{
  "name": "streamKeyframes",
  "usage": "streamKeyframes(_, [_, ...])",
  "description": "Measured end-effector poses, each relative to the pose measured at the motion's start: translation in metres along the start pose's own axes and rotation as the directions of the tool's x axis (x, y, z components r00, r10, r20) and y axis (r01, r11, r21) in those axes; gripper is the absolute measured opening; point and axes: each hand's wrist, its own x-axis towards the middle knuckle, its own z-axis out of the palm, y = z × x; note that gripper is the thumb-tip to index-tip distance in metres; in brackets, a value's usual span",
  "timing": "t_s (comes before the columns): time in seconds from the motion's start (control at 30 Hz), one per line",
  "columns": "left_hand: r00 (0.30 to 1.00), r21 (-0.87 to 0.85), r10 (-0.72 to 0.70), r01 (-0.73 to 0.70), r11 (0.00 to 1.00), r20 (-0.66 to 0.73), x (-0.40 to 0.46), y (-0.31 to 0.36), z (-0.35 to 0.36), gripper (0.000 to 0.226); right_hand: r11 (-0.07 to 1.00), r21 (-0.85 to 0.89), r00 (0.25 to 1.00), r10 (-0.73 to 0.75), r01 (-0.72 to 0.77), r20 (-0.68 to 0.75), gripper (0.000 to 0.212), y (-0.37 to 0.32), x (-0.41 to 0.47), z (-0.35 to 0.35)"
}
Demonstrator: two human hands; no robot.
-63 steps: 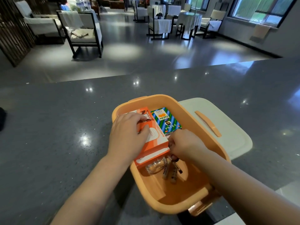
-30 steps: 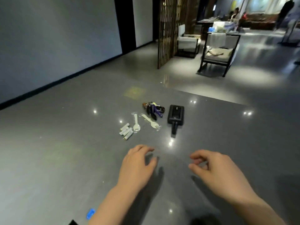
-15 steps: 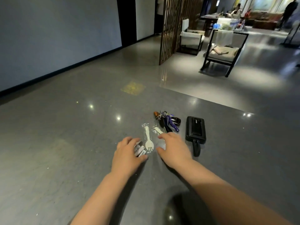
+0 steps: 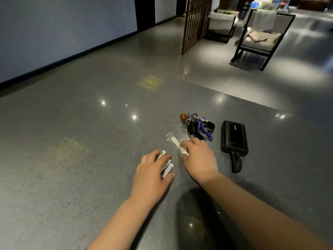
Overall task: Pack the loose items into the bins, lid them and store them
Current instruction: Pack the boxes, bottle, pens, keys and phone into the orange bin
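Loose items lie on the dark grey counter point(image 4: 90, 177). My left hand point(image 4: 153, 174) rests flat over several white batteries point(image 4: 167, 168), its fingers curled around them. My right hand point(image 4: 200, 159) pinches a white plastic fork in a clear wrapper point(image 4: 177, 144) by its lower end. Just beyond it lies a bunch of keys point(image 4: 197, 127) with blue and black fobs and a brown charm. A black power bank with a strap point(image 4: 234, 139) lies to the right of the keys. The orange bin and its lid are out of view.
The counter's far edge runs diagonally behind the items. Beyond it is a polished floor with a wooden slat screen point(image 4: 196, 22) and a black-framed armchair point(image 4: 261, 37). A grey wall stands on the left.
The view swung from the orange bin to the loose items. Both hands came down onto them: the left closed over the batteries, the right took hold of a wrapped fork.
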Motion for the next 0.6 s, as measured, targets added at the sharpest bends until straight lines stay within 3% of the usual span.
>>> streamKeyframes(0.1, [1.0, 0.024, 0.003, -0.003, 1.0, -0.001, -0.005, 0.002, -0.001, 0.056, 0.998, 0.045, 0.999, 0.035, -0.035, -0.004, 0.031, 0.017, -0.03, -0.004])
streamKeyframes(0.3, [0.986, 0.113, -0.008, 0.027, 0.993, -0.165, -0.018, 0.006, -0.007, 0.042, 0.991, 0.12, 0.989, 0.071, -0.056, -0.128, 0.024, 0.03, -0.08, -0.005])
streamKeyframes(0.47, [0.988, 0.167, 0.01, 0.017, 0.986, -0.157, -0.024, 0.016, 0.002, 0.03, 0.991, 0.13, 0.989, 0.062, -0.045, -0.131, 0.022, 0.032, -0.093, -0.008])
streamKeyframes(0.6, [0.994, 0.084, -0.044, 0.052, 0.995, -0.1, -0.026, 0.026, 0.006, 0.022, 0.989, 0.13, 0.991, 0.083, -0.069, -0.103, 0.024, 0.038, -0.103, -0.015])
